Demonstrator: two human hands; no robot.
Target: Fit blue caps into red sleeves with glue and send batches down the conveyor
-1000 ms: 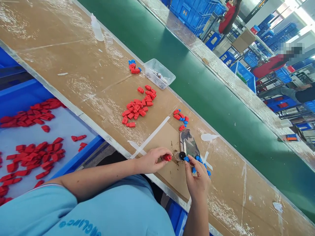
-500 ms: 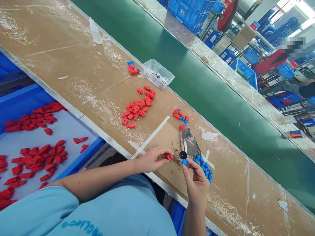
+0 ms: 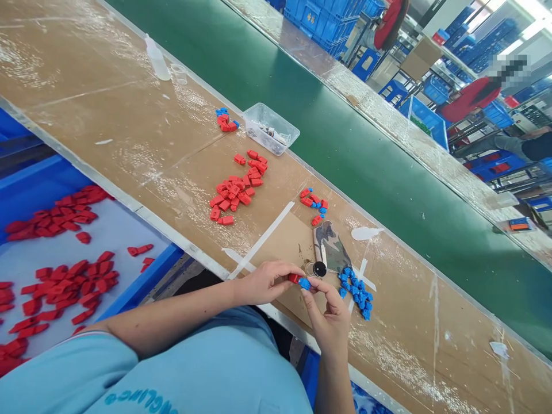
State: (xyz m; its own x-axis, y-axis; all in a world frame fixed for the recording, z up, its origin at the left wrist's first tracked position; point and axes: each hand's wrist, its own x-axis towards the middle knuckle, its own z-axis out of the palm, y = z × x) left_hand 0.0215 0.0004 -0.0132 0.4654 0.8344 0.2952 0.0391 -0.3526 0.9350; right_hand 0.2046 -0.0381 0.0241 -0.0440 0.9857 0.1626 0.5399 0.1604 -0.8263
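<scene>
Between thumb and fingers, my left hand [image 3: 269, 282] pinches a small red plastic piece [image 3: 294, 278]. My right hand [image 3: 330, 310] grips a small blue plastic piece [image 3: 304, 283] by its right side. The two pieces meet end to end above the taped brown board; whether they are joined I cannot tell. Just beyond them is a small clear container with a round black top [image 3: 319, 268], beside a camouflage-patterned cloth [image 3: 332, 247]. A pile of blue pieces [image 3: 356, 290] lies right of my right hand.
Loose red pieces [image 3: 235, 190] lie on the table, with a red-and-blue group [image 3: 314, 204] nearer the green belt [image 3: 267, 75]. A clear plastic tub [image 3: 271, 129] and a white bottle [image 3: 157, 57] stand along the belt edge. At left is a blue bin [image 3: 38, 178] of red pieces.
My right hand has moved left with the blue piece, from near the black top to the red piece in my left hand. The view has shifted slightly.
</scene>
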